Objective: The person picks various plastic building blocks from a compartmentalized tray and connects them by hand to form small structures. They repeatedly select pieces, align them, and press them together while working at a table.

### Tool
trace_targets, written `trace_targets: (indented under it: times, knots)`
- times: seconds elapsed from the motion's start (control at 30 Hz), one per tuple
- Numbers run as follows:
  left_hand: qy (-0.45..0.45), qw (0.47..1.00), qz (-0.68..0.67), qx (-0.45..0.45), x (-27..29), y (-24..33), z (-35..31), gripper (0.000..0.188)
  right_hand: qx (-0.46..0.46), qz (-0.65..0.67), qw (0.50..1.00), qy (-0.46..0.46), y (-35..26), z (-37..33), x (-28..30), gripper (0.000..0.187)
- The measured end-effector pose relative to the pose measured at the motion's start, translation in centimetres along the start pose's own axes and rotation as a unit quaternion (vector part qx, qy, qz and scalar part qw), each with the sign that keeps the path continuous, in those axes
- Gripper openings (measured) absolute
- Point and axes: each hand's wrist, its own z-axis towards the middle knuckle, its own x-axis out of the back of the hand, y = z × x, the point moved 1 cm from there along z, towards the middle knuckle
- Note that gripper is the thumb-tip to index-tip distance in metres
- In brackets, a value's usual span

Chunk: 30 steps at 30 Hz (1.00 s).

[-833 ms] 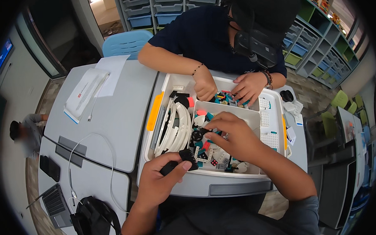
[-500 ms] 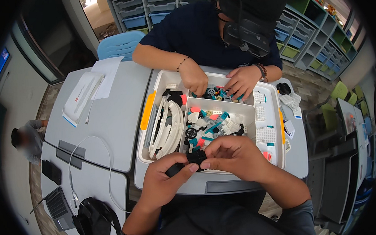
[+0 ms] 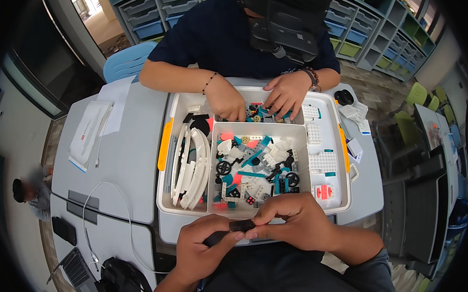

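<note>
A small black building-block piece (image 3: 241,225) is pinched between both my hands, just off the near edge of the white parts box (image 3: 254,128). My left hand (image 3: 201,245) grips its left end with thumb and forefinger. From the other side, my right hand (image 3: 296,222) holds its right end between thumb and fingertips. A dark rounded shape shows inside my left palm; I cannot tell whether it belongs to the piece. In the box's middle compartment lie mixed bricks, beams and a black wheel (image 3: 223,168). Curved white pieces (image 3: 197,171) fill the left compartment.
Across the table, a person's hands (image 3: 226,101) reach into the box's far compartment. White brick plates (image 3: 322,162) sit on the box's right side. A white cable (image 3: 124,195), a laptop (image 3: 77,267) and a black bag (image 3: 122,278) lie at the left. Chairs stand at the right.
Both my hands have come down toward me with the black piece, off the box's near rim, and the piece looks turned. The other person's hands stay in the far compartment.
</note>
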Motion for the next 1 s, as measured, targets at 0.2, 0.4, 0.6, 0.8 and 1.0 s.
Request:
trace_targets:
  times: [0.2, 0.4, 0.6, 0.8, 1.0]
  knots:
    - [-0.076, 0.995, 0.035, -0.051, 0.5, -0.4, 1.1, 0.011, 0.029, -0.054, 0.997, -0.046, -0.2, -0.2, 2.1, 0.027]
    - [0.015, 0.999, -0.037, 0.000, 1.5, -0.9, 0.9, 0.014, 0.091, -0.469, 0.869, 0.129, 0.9, 2.7, 7.7, 0.022]
    - [0.094, 0.987, -0.130, 0.012, 1.7, -1.1, 1.3, 0.012, 0.118, -0.616, 0.774, 0.086, 2.9, 5.4, 8.2, 0.014]
    - [0.088, 0.988, -0.123, 0.022, 1.6, -1.9, 1.6, 0.009, 0.037, -0.649, 0.758, 0.057, 5.5, 7.6, 5.7, 0.023]
    - [0.118, 0.981, -0.150, 0.016, 2.2, -1.6, 1.4, 0.010, 0.048, -0.530, 0.846, -0.010, 3.9, 5.2, 6.5, 0.019]
